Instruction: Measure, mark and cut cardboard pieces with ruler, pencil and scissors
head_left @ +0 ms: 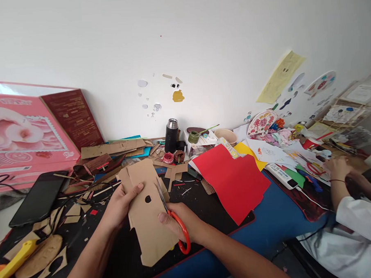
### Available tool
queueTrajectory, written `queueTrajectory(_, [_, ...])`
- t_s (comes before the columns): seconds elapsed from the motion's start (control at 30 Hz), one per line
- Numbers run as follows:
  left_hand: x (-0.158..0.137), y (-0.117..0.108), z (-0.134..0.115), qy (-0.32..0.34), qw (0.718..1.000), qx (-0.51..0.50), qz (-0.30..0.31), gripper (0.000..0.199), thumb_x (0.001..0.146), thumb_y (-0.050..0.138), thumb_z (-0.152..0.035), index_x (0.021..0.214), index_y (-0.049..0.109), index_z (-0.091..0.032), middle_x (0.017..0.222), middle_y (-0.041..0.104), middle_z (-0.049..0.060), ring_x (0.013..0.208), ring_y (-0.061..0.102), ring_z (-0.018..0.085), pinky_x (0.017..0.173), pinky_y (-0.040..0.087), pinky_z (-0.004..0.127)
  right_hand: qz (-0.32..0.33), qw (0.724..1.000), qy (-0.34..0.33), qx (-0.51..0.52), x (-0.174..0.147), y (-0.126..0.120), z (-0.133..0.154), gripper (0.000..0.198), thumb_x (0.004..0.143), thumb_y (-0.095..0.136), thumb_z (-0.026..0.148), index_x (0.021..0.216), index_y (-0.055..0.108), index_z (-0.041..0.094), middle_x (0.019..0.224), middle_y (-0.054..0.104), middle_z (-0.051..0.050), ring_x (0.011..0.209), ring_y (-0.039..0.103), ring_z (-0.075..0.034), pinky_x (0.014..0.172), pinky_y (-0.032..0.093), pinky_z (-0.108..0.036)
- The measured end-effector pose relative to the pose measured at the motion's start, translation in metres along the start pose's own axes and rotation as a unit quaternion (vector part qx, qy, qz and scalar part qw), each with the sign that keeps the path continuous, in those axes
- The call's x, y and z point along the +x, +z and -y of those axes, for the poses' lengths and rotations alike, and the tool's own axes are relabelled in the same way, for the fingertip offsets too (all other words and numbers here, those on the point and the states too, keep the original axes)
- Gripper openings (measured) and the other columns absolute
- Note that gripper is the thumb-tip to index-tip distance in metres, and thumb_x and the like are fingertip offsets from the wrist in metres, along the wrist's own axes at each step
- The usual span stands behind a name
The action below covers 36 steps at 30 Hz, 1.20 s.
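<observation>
A brown piece of cardboard (153, 234) with a small dark hole is held up over the dark mat. My left hand (122, 203) grips its left edge, thumb on the front face and fingers behind. In my right hand (183, 223) is a pair of scissors with red handles (184, 233). Their blades (160, 192) lie along the right side of the cardboard, pointing away from me. Whether the blades are cutting into the cardboard is hard to tell. The fingers of my right hand are partly hidden behind the handles and cardboard.
Cardboard scraps (73, 211) and a black phone (37, 196) lie left, near a yellow-handled tool (17, 261). A black thermos (171, 135) and small paint jars (168, 157) stand behind. Red paper (233, 178) and a power strip (281, 176) lie right, where another person's hands (339, 169) are.
</observation>
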<state>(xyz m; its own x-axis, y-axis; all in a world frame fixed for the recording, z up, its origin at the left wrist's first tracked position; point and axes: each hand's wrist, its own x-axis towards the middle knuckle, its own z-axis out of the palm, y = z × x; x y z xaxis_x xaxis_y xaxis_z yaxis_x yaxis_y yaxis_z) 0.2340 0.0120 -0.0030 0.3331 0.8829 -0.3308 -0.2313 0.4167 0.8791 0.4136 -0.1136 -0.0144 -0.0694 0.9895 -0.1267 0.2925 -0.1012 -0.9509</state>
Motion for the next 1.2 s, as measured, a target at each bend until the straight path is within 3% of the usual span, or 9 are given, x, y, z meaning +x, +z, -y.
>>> queueTrajectory(0.23, [-0.001,-0.003,0.004,0.025,0.998,0.049,0.024,0.068,0.057,0.102,-0.05,0.108,0.07,-0.018,0.087,0.083,0.009,0.061,0.076,0.027,0.054,0.063,0.034,0.017,0.992,-0.045,-0.116,-0.004,-0.008,0.001,0.053,0.098,0.063,0.071,0.09,0.068,0.019,0.079,0.071,-0.004,0.069,0.066,-0.022,0.061,0.044,-0.027])
queueTrajectory(0.53, [-0.001,-0.002,0.003,0.023,0.999,0.022,0.014,0.066,0.056,0.102,-0.048,0.106,0.072,-0.017,0.086,0.083,0.011,0.066,0.079,0.031,0.055,0.063,0.035,0.012,0.994,-0.043,-0.101,-0.004,-0.006,0.002,0.052,0.097,0.065,0.07,0.091,0.069,0.019,0.081,0.071,-0.005,0.071,0.065,-0.022,0.062,0.044,-0.027])
queueTrajectory(0.73, [-0.001,-0.002,-0.006,0.026,0.997,-0.046,-0.057,0.06,0.048,0.102,-0.038,0.095,0.071,-0.017,0.07,0.077,0.004,0.052,0.071,0.023,0.045,0.058,0.03,-0.01,0.998,-0.049,-0.03,0.005,0.002,0.005,0.052,0.096,0.067,0.07,0.086,0.064,0.019,0.076,0.063,0.0,0.068,0.057,-0.017,0.06,0.041,-0.025])
queueTrajectory(0.87, [0.006,-0.009,-0.018,0.062,0.981,-0.107,-0.152,0.043,0.053,0.092,-0.021,0.091,0.072,-0.016,0.071,0.078,0.002,0.049,0.069,0.02,0.043,0.058,0.028,0.061,0.993,0.027,0.101,0.004,0.01,-0.003,0.055,0.096,0.064,0.074,0.092,0.062,0.019,0.067,0.061,0.002,0.051,0.058,-0.014,0.051,0.044,-0.024])
queueTrajectory(0.97, [0.011,-0.017,-0.026,0.117,0.958,-0.174,-0.196,0.036,0.058,0.086,-0.013,0.092,0.074,-0.016,0.074,0.079,-0.001,0.051,0.069,0.015,0.046,0.057,0.021,0.085,0.988,0.032,0.124,-0.005,0.012,-0.015,0.056,0.095,0.067,0.072,0.104,0.068,0.017,0.067,0.065,0.002,0.049,0.059,-0.013,0.051,0.048,-0.024])
queueTrajectory(1.1, [0.012,-0.024,-0.025,0.113,0.96,-0.194,-0.168,0.042,0.051,0.093,-0.017,0.09,0.076,-0.017,0.073,0.08,-0.002,0.049,0.068,0.014,0.044,0.056,0.02,0.011,0.981,0.037,0.19,-0.014,0.004,-0.022,0.065,0.088,0.071,0.077,0.108,0.067,0.015,0.06,0.063,0.003,0.045,0.057,-0.013,0.045,0.046,-0.022])
queueTrajectory(1.2, [0.008,-0.026,-0.019,0.042,0.982,-0.154,-0.101,0.052,0.039,0.101,-0.027,0.083,0.076,-0.018,0.066,0.077,0.0,0.043,0.065,0.017,0.04,0.055,0.025,-0.078,0.973,0.016,0.215,-0.012,-0.011,-0.019,0.066,0.092,0.064,0.079,0.108,0.066,0.015,0.059,0.064,0.002,0.045,0.061,-0.015,0.039,0.036,-0.02])
